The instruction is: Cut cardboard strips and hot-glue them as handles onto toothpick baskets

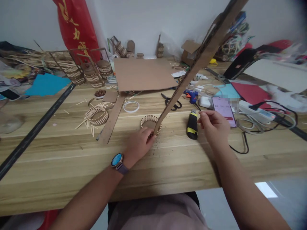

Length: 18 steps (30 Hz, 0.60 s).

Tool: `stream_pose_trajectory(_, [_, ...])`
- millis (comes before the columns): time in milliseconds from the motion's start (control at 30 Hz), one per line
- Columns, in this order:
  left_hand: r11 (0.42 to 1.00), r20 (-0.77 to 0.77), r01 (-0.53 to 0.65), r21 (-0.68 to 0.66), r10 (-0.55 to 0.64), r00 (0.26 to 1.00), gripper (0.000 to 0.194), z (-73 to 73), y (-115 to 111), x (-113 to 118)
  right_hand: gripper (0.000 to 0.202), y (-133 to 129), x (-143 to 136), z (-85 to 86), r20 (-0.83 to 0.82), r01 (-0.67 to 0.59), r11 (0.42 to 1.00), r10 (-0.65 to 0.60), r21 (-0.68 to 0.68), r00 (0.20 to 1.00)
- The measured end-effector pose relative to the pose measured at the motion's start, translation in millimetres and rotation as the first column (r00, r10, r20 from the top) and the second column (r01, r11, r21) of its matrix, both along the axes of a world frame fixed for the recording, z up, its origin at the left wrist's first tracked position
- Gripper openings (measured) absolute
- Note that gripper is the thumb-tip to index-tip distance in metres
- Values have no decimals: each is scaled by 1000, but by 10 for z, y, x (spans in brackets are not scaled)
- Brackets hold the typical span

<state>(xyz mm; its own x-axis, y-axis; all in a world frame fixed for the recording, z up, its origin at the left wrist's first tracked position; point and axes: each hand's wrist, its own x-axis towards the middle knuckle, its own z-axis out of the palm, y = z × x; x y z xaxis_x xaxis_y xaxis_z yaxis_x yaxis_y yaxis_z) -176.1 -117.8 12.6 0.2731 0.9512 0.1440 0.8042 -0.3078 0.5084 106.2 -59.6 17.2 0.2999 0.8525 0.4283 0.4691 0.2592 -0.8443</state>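
Note:
My left hand [141,142], with a watch on the wrist, pinches the lower end of a long cardboard strip [192,72]. That end rests at a small round basket [150,122] made of short sticks around a cardboard base; the fingers hide part of its rim. From there the strip slants up and away to the right. My right hand [213,126] hovers above the table, thumb and fingertips pressed together; whatever they may hold cannot be made out. Just left of it lies a black and yellow utility knife [192,126].
Black scissors [176,103], a white tape ring [131,106], a stick ring [97,115] and loose sticks lie beyond my hands. A cardboard sheet [144,75] lies behind. At right are a glue gun [191,95], a phone [224,110] and cables; finished baskets [93,76] stand back left.

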Motion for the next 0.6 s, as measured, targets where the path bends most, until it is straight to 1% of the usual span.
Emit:
stream_pose_trajectory(333, [1000, -2, -4, -13, 4, 1000, 12, 14, -8, -22, 32, -7, -44, -20, -9, 4, 1000, -5, -2, 1000])
stream_pose_trajectory(600, [1000, 21, 0, 10, 0, 1000, 10, -3, 3, -32, 33, -47, -91, 0, 4, 28, 1000, -28, -3, 1000])
